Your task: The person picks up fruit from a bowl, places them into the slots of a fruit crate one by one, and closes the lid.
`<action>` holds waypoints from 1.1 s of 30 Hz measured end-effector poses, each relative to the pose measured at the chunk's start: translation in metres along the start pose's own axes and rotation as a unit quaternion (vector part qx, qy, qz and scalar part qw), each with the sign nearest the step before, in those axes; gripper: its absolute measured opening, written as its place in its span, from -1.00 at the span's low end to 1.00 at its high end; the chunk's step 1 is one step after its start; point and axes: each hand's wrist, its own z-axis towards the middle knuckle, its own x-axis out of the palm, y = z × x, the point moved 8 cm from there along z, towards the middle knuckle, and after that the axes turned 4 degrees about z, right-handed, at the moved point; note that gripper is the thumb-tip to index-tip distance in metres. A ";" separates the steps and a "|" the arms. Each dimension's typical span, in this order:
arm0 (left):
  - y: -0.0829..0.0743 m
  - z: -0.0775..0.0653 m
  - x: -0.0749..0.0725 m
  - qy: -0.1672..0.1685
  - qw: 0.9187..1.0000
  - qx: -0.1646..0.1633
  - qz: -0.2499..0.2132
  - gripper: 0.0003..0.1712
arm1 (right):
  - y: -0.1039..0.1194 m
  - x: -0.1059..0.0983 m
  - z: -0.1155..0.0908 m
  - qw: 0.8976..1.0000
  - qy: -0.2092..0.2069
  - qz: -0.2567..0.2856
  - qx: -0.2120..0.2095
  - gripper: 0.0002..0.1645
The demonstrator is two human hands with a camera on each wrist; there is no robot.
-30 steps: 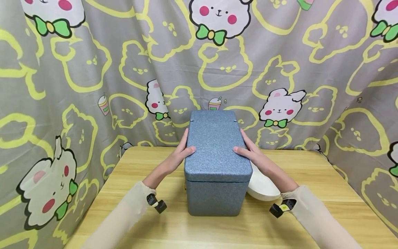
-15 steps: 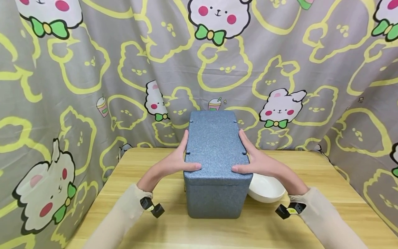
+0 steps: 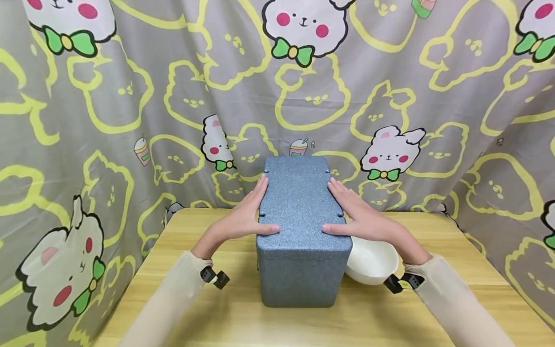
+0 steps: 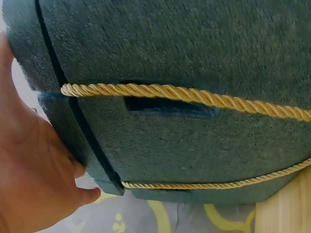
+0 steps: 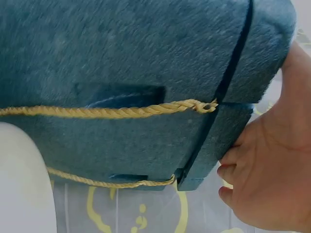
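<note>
A grey-blue foam box (image 3: 299, 284) stands upright on the table, its matching lid (image 3: 299, 197) lying on top with notches along both sides. My left hand (image 3: 243, 214) rests at the lid's left edge, thumb on top and straight fingers along the side. Mirroring it, my right hand (image 3: 362, 219) lies on the right edge, also thumb on top. Twisted gold ropes run across the box sides, one rope (image 4: 194, 94) in the left wrist view and another rope (image 5: 121, 112) in the right. The box's inside is hidden.
Just right of the box sits a white bowl (image 3: 375, 262), partly behind it. The wooden table (image 3: 208, 318) reaches back to a patterned curtain (image 3: 243, 106) that hangs behind and on both sides.
Both hands have slid towards me along the lid, uncovering the notches, and their fingers now lie higher on its edges. The dark seam under the lid's front has become faint.
</note>
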 end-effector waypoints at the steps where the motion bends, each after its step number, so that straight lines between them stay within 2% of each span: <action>1: 0.001 0.000 0.000 0.001 1.000 0.001 0.003 0.57 | 0.000 0.000 0.001 1.000 -0.001 -0.007 -0.002 0.31; 7: 0.001 0.004 0.004 0.023 0.999 0.012 -0.029 0.54 | 0.000 -0.002 -0.003 1.000 -0.010 -0.008 -0.004 0.30; 12: 0.000 0.001 0.006 0.034 0.999 0.010 -0.033 0.54 | 0.001 0.001 -0.008 1.000 -0.010 -0.016 -0.002 0.31; 19: 0.001 -0.006 0.004 0.069 0.996 0.006 -0.061 0.60 | 0.006 0.002 -0.006 1.000 0.015 -0.005 -0.024 0.42; 22: 0.002 -0.006 0.005 0.065 0.997 0.003 -0.031 0.55 | 0.005 0.004 -0.005 0.999 0.026 -0.004 -0.023 0.42; 25: 0.003 0.000 0.000 0.040 0.999 0.015 0.030 0.42 | 0.003 0.002 0.002 0.999 0.034 -0.020 -0.017 0.40; 29: 0.007 0.022 -0.010 -0.002 0.994 0.036 0.102 0.28 | -0.003 -0.005 0.023 0.998 0.032 -0.058 0.007 0.31; 33: 0.017 0.042 -0.012 -0.027 0.991 0.043 0.127 0.30 | -0.013 -0.008 0.041 0.996 0.021 -0.083 0.031 0.24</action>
